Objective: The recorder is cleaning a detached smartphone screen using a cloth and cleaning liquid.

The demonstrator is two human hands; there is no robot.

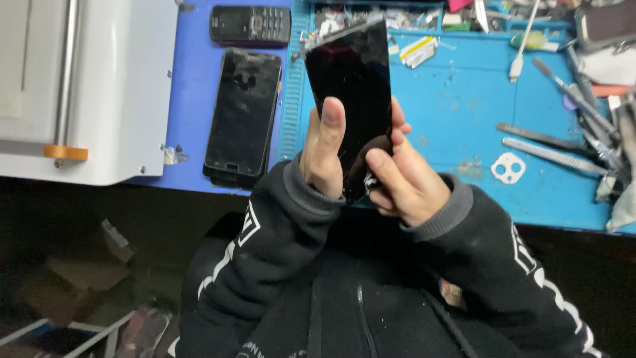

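I hold a black smartphone [351, 86] upright over the near edge of the blue work mat [457, 106], its dark glass facing me. My left hand [322, 149] grips its left side, thumb pressed flat on the screen. My right hand [401, 172] wraps the lower right corner, thumb lying across the bottom of the glass. The phone's bottom end is hidden between my palms. Both sleeves are black with grey cuffs.
A second black smartphone [242, 113] lies flat to the left, an old keypad phone [250, 24] beyond it. A white machine [79, 86] fills the left. Metal tweezers and blades [550, 142], a white camera-lens cutout [508, 167] and small parts clutter the right and back.
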